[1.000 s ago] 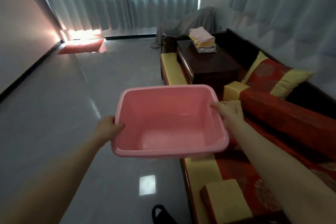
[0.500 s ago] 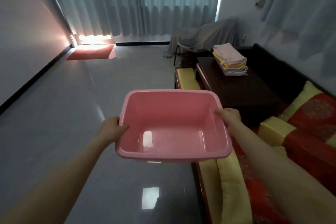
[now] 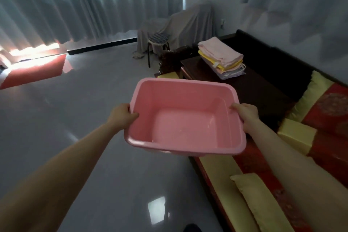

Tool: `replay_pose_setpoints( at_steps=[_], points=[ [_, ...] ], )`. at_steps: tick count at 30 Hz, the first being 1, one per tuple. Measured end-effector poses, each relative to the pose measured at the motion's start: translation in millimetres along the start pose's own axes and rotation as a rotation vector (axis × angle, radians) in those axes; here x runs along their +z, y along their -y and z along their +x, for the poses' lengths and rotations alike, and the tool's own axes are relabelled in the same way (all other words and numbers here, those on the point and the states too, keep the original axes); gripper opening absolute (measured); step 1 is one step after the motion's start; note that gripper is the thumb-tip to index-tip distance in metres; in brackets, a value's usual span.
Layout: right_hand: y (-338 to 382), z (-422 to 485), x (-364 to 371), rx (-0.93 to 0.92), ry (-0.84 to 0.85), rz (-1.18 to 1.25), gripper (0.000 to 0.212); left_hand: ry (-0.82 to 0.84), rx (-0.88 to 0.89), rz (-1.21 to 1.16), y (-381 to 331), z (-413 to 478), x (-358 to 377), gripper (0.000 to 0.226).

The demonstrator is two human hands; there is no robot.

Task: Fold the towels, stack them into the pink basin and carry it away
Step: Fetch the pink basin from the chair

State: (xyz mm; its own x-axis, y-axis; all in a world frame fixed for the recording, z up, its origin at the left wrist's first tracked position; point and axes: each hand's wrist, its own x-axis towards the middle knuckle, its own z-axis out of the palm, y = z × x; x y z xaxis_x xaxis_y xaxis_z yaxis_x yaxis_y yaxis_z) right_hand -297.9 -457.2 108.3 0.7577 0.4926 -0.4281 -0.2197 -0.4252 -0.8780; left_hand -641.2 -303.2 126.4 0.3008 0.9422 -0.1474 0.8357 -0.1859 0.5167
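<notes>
Both hands, left hand (image 3: pixel 122 116) and right hand (image 3: pixel 246 115), grip the empty pink basin (image 3: pixel 185 118) by its rim; level carrying toward the folded towels (image 3: pixel 221 58) should help.

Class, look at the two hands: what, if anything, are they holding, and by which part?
Both hold the empty pink basin by its rim: left hand on the left side, right hand on the right side.

Single head-worn wide-angle view, facing forward and down from standing height along both outstretched forearms. Pink basin (image 3: pixel 185 118) sits close, mid-frame, left hand (image 3: pixel 122 115) and right hand (image 3: pixel 246 113) on its side rims. Grey floor (image 3: pixel 75 118) fills the left, sofa (image 3: pixel 282 184) runs along the right edge, curtains (image 3: pixel 94 5) far across the room.
</notes>
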Motion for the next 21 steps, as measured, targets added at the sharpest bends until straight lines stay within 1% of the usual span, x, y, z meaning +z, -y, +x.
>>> replay_pose_setpoints(
  at_steps=[3, 4, 8, 12, 15, 17, 21],
  points=[
    [-0.1, 37.5, -13.3, 0.069, -0.129, 0.063, 0.015, 0.077, 0.108, 0.050, -38.7, 75.7, 22.3, 0.024],
    [1.5, 50.0, -21.0, 0.089, -0.169, 0.080, 0.013, 0.111, 0.144, 0.060, -57.2, 101.2, 31.8, 0.023],
    [2.9, 104.4, -52.1, 0.146, -0.318, 0.178, 0.010, 0.210, 0.293, 0.101, -128.6, 187.5, 79.0, 0.029],
    [-2.5, 153.9, -82.6, 0.219, -0.490, 0.289, 0.012, 0.364, 0.437, 0.059, -206.2, 272.5, 136.0, 0.037],
    [-1.5, 173.9, -95.0, 0.244, -0.618, 0.342, 0.014, 0.383, 0.572, 0.145, -255.0, 314.2, 171.1, 0.021],
    [-4.4, 182.7, -99.2, 0.284, -0.690, 0.347, 0.018, 0.432, 0.624, 0.185, -273.0, 334.0, 193.4, 0.020],
    [-0.4, 210.1, -101.6, 0.335, -0.781, 0.368, 0.018, 0.553, 0.666, 0.220, -303.7, 381.2, 230.6, 0.020]
  ],
)
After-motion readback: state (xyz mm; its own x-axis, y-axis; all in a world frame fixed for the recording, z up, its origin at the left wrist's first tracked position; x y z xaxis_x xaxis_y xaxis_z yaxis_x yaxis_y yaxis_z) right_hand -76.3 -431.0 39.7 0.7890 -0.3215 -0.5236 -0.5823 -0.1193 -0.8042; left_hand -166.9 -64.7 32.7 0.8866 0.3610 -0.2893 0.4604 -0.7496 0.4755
